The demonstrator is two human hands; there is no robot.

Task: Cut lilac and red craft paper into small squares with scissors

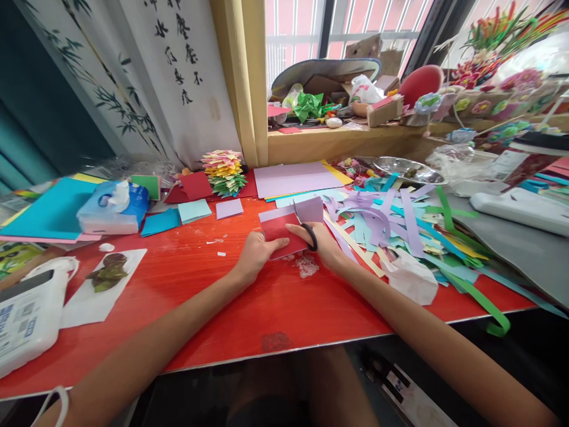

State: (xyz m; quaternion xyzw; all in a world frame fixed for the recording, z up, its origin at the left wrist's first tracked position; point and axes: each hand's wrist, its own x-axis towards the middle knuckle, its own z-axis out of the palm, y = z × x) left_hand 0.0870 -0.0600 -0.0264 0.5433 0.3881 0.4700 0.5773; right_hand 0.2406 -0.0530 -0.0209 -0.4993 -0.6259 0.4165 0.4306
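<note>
My left hand (256, 254) pinches the lower left of a red paper piece (282, 234) that lies over a purple sheet (311, 210). Black-handled scissors (310, 236) are gripped in my right hand (320, 240), and their blades reach into the purple sheet above the red piece. Both hands are held over the middle of the red table (213, 323). Small paper stacks, blue (160, 222), pale green (194, 210) and purple (229, 208), lie behind my left hand.
Paper strips (411, 222) and a crumpled tissue (411, 277) lie to the right. Behind stand a folded-paper stack (223, 173), large purple sheets (296, 179) and a metal bowl (409, 170). At left are a tissue pack (113, 207), blue sheets (48, 207) and a white box (31, 320).
</note>
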